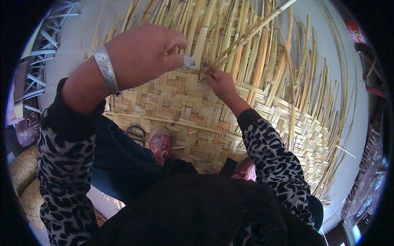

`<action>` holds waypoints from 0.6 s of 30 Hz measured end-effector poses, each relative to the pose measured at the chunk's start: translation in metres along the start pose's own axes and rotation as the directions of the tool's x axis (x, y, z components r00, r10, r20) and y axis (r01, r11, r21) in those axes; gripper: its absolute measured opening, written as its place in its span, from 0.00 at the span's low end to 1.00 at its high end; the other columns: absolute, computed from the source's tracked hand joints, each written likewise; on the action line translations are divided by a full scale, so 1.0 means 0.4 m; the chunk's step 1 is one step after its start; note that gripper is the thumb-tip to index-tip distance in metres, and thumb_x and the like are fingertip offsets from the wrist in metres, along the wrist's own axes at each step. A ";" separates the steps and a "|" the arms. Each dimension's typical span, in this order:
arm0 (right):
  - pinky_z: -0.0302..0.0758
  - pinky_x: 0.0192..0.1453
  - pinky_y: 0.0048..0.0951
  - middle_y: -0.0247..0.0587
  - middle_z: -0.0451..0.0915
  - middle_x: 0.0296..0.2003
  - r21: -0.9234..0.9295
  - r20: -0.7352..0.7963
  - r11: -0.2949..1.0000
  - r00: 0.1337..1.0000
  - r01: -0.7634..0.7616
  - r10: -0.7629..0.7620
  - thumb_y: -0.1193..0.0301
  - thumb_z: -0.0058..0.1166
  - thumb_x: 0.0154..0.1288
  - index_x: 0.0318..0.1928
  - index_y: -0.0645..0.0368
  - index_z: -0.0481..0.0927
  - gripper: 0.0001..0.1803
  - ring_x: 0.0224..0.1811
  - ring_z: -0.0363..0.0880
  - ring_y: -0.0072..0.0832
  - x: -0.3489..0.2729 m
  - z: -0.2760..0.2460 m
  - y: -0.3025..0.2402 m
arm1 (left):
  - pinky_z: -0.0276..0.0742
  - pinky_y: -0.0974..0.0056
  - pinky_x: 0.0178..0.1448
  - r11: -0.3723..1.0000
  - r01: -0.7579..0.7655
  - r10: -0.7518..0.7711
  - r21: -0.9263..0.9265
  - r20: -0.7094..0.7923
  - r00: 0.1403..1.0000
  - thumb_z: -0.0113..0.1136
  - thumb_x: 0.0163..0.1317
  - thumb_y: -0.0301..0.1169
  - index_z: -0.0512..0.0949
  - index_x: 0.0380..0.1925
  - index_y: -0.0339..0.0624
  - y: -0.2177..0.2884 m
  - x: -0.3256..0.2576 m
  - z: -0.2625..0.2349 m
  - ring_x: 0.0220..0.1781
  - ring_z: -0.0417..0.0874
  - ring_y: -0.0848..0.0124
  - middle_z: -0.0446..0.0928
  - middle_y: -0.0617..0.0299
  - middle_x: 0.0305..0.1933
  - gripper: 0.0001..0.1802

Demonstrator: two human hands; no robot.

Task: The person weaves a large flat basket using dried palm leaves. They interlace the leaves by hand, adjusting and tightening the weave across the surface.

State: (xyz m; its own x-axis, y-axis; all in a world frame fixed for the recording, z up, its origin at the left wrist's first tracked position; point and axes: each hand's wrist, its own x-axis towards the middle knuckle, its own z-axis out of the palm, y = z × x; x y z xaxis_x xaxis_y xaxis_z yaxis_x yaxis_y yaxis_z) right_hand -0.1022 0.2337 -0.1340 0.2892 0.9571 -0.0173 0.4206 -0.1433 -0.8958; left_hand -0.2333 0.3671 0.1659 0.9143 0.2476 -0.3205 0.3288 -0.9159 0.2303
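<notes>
The right hand [225, 87] is pressing together at the centre of the frame, its fingers clamping on the lower end of a long strip [254, 33]. That strip is slanting away from the fingers toward the top edge, right of centre. The left hand [137, 55] is hovering in the upper left of the frame with its thumb and forefinger standing apart; whether the thumb is touching any strip is too hard to tell. A silver bracelet [105, 67] is circling the left wrist, and a pale wrap [188, 62] is covering the thumb tip.

Below both hands, a woven mat [184, 108] is spreading across the middle of the frame, its unwoven strips [223, 30] fanning out toward the top and right. It is lying on a pale floor [353, 94]. Scissors [136, 133] with dark handles are lying left of centre, just beside a red shoe [160, 142] that is resting on the mat. Another red shoe [246, 170] is showing partly at the lower centre. Leopard-patterned sleeves [273, 145] are covering both forearms.
</notes>
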 end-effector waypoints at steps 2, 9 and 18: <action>0.77 0.39 0.35 0.52 0.82 0.29 0.071 -0.040 0.996 0.998 0.059 -0.056 0.63 0.59 0.63 0.45 0.59 0.82 0.15 0.31 0.83 0.39 0.000 0.007 -0.011 | 0.77 0.57 0.42 1.000 0.015 -0.015 -0.005 0.013 1.000 0.60 0.62 0.36 0.77 0.48 0.33 0.003 0.005 0.002 0.37 0.83 0.54 0.81 0.46 0.36 0.19; 0.76 0.41 0.46 0.57 0.80 0.28 -0.251 0.176 0.967 0.984 0.032 0.014 0.59 0.59 0.59 0.34 0.64 0.82 0.18 0.34 0.80 0.53 0.073 -0.009 0.007 | 0.77 0.58 0.43 1.000 0.018 -0.018 -0.013 0.023 1.000 0.59 0.63 0.35 0.77 0.49 0.34 -0.008 0.014 0.019 0.37 0.83 0.56 0.81 0.47 0.37 0.19; 0.76 0.44 0.47 0.57 0.80 0.30 -0.079 0.229 0.997 0.973 -0.025 0.043 0.59 0.60 0.55 0.35 0.64 0.82 0.18 0.36 0.80 0.54 0.075 -0.006 0.001 | 0.80 0.65 0.39 0.679 0.277 -0.275 -0.680 0.115 0.955 0.60 0.60 0.37 0.73 0.57 0.39 -0.116 0.175 0.176 0.37 0.83 0.69 0.80 0.58 0.43 0.26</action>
State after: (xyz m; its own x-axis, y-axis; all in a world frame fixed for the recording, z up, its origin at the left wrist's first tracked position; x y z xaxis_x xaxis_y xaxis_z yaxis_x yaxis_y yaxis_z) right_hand -0.0913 0.2619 -0.1338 0.1024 0.9823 -0.1567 0.4798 -0.1868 -0.8573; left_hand -0.2010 0.4046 0.0680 0.7553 0.4518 -0.4749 0.6375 -0.3379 0.6924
